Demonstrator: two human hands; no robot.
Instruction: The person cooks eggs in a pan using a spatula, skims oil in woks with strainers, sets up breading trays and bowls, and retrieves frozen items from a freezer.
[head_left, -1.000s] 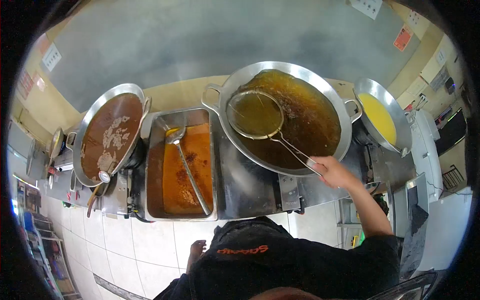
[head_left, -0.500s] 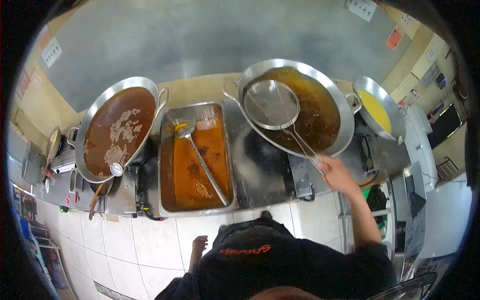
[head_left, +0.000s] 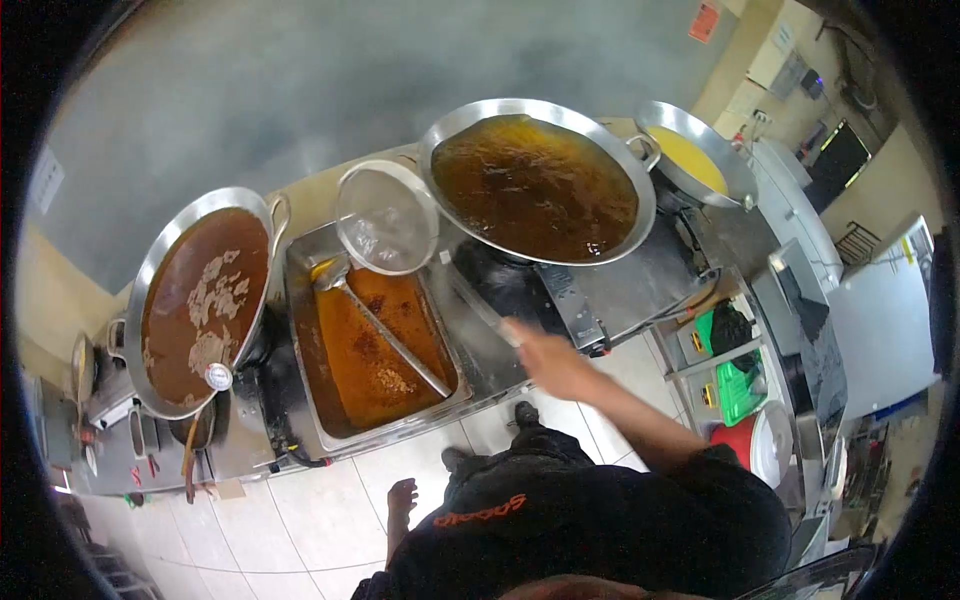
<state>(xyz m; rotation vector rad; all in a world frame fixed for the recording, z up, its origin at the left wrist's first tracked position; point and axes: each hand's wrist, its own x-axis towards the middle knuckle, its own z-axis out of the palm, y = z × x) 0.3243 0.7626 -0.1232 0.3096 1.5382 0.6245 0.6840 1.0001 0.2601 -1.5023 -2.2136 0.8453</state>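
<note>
My right hand [head_left: 548, 362] is closed round the long handle of a fine-mesh strainer [head_left: 387, 217]. The round strainer head hangs over the back right corner of the rectangular metal tray [head_left: 345, 440], left of the large wok [head_left: 437, 215] of dark brown oil. A long-handled ladle [head_left: 395, 343] rests in the tray, which holds orange-brown liquid with dark sediment. My left hand [head_left: 402, 497] hangs low beside my body over the floor, fingers loosely bent, holding nothing.
At left stands another wok [head_left: 150, 290] of brown liquid with pale foam and a dial thermometer [head_left: 218, 376] at its rim. A smaller pan [head_left: 740, 180] of yellow liquid is at back right. Shelves [head_left: 715, 362] with green items stand right of me.
My right hand has moved the strainer left, from over the dark oil wok to over the tray's back right corner. The view has shifted and turned. My left hand still hangs down.
</note>
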